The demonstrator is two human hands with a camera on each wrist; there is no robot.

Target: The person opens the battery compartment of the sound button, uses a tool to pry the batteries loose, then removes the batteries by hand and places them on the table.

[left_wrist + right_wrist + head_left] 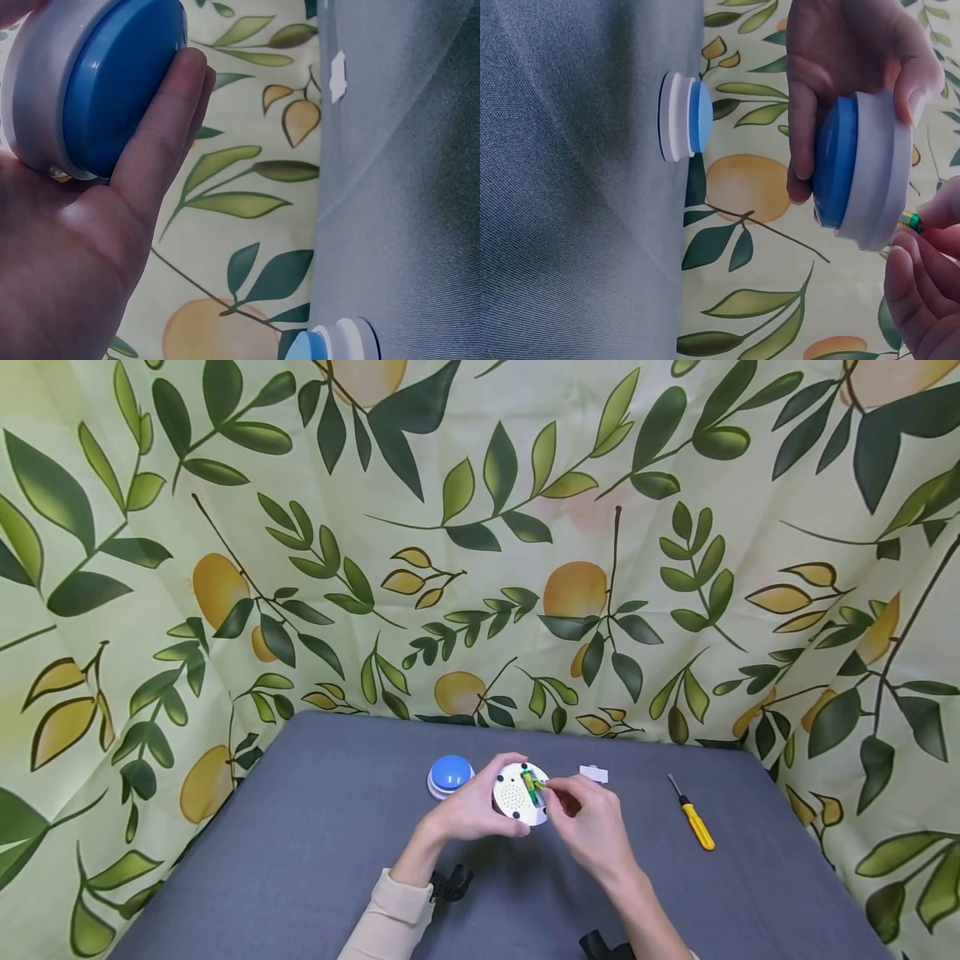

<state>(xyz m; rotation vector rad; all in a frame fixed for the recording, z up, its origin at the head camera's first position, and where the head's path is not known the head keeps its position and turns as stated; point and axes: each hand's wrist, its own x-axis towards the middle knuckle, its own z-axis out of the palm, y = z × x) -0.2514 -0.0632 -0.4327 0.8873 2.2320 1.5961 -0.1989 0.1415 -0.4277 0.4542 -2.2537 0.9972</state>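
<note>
My left hand (468, 806) grips a round push-button device (512, 797) by its edge, with the perforated white underside turned up toward my head. Its blue dome (834, 161) faces down, over the left fingers. A green battery (529, 787) sits in the uncovered compartment of that underside. Above the compartment, my right hand (592, 827) pinches another small green battery (910, 220) between thumb and fingers, one end right at the base. The fingers partly hide this battery.
A second blue-domed button (451, 773) stands on the grey table (315, 860), behind my left hand. Beyond my right hand lies a small white cover (594, 774). Farther right is a screwdriver (697, 827) with a yellow handle. A leaf-patterned cloth (510, 610) hangs behind the table.
</note>
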